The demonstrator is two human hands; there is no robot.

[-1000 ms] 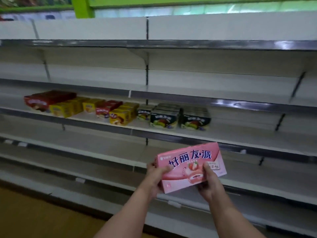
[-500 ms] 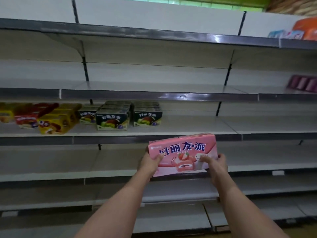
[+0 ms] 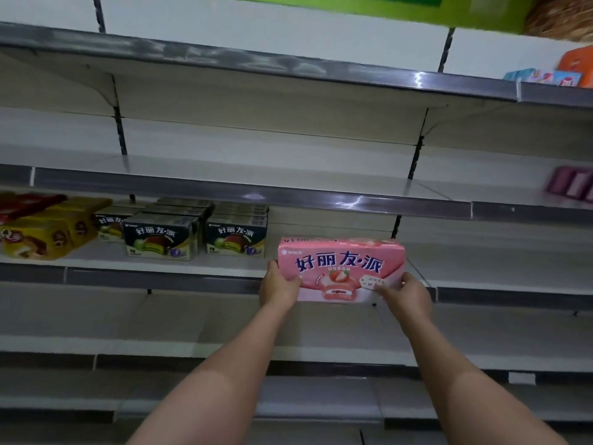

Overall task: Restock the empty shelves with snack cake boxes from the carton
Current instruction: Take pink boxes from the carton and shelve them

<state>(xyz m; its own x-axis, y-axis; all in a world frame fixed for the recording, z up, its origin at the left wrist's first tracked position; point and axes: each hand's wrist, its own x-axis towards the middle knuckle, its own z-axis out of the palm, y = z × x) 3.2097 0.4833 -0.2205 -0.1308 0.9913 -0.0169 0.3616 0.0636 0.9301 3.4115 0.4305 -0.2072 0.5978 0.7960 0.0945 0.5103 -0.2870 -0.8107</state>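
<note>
A pink strawberry snack cake box (image 3: 340, 261) is held upright at the front edge of the middle shelf (image 3: 160, 271), just right of the dark green boxes. My left hand (image 3: 277, 287) grips its lower left corner. My right hand (image 3: 406, 292) grips its lower right corner. The box's bottom edge hangs in front of the shelf's lip. No carton is in view.
Dark green cake boxes (image 3: 160, 234) stand in stacked rows on the middle shelf, with yellow boxes (image 3: 41, 232) and red boxes (image 3: 25, 203) further left. Purple packs (image 3: 571, 184) and colourful boxes (image 3: 545, 77) sit on higher shelves at right. Other shelves look bare.
Both hands have raised the pink box from below the middle shelf up to its front edge, right of the green boxes. The view has swung rightward and closer.
</note>
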